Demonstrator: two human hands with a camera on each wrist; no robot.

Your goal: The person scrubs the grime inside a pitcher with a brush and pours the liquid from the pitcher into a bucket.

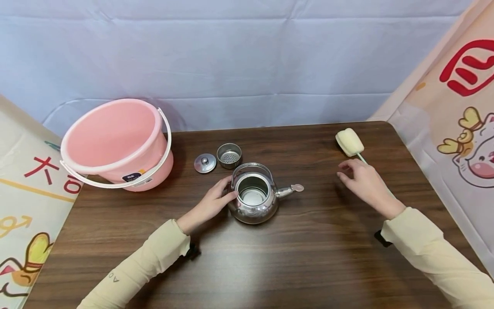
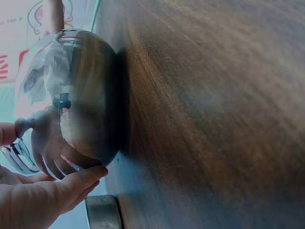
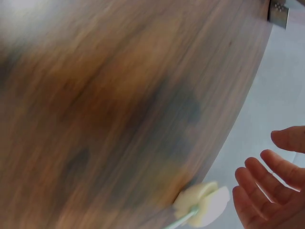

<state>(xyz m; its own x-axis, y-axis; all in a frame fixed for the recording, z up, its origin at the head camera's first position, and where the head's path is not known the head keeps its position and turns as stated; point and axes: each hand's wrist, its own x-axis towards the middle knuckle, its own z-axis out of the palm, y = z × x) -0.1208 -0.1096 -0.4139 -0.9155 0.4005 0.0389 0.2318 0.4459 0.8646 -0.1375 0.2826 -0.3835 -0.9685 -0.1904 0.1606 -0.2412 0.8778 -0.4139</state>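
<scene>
A shiny metal kettle (image 1: 252,210) stands lidless on the table, its spout to the right and its looped handle upright. My left hand (image 1: 212,201) holds it from the left, thumb at the rim of the opening and fingers around the rounded side. In the left wrist view those fingers (image 2: 83,183) curve along the body of the kettle (image 2: 81,95). My right hand (image 1: 364,182) hovers over the right side of the table, fingers loosely bent and holding nothing. Just beyond it lies a sponge brush (image 1: 350,142) with a cream head and a thin pale green handle, partly hidden by the hand.
A small round lid (image 1: 205,163) with a knob and a perforated metal strainer (image 1: 229,156) sit behind the kettle. A pink bucket (image 1: 115,128) with a white handle stands at the back left. Cloth backdrops (image 1: 247,64) rise behind and beside the wooden table (image 1: 270,266).
</scene>
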